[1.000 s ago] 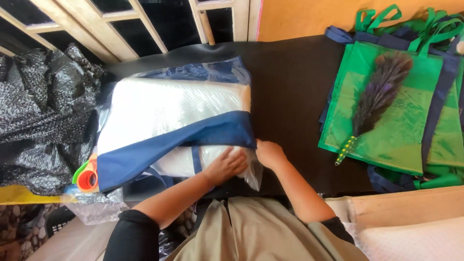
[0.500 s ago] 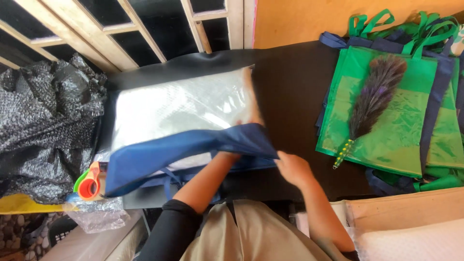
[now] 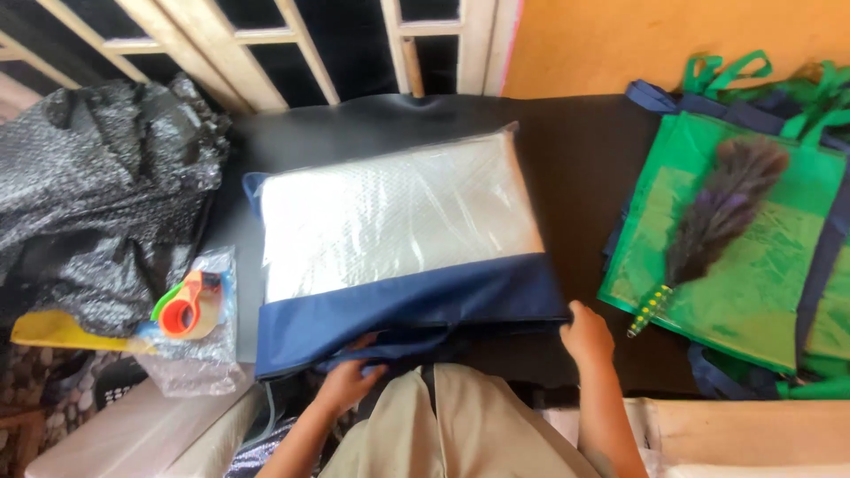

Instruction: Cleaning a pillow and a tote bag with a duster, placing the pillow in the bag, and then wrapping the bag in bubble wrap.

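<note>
Far left of the table (image 3: 584,159), black, you have a heap of black bubble wrap (image 3: 97,195), crumpled, reaching to the window frame (image 3: 266,53) behind it. Just below it a yellow sheet (image 3: 53,329) sticks out. Next right: an orange and green tape dispenser (image 3: 184,310) lying on a clear plastic scrap (image 3: 199,363), just beside the bag.

Centre: a blue bag with a clear front (image 3: 398,257) lies flat on the table, a white padded sheet inside filling the clear panel. The blue band runs along the near edge, closest to you.

Your left hand (image 3: 350,381) is at the bag's near left edge, fingers curled into the loose blue fabric under the band, pinching a fold of it. Your right hand (image 3: 586,335) is at the bag's near right corner, touching the blue band's end; fingers bent together against the fabric, but whether they actually grip it you cannot tell.

Right: a stack of green bags with navy trim (image 3: 753,265), handles toward the orange wall (image 3: 673,40). A dark feather duster (image 3: 717,226) lies diagonally on top, its spotted green handle pointing toward your right hand, apart from it.
</note>
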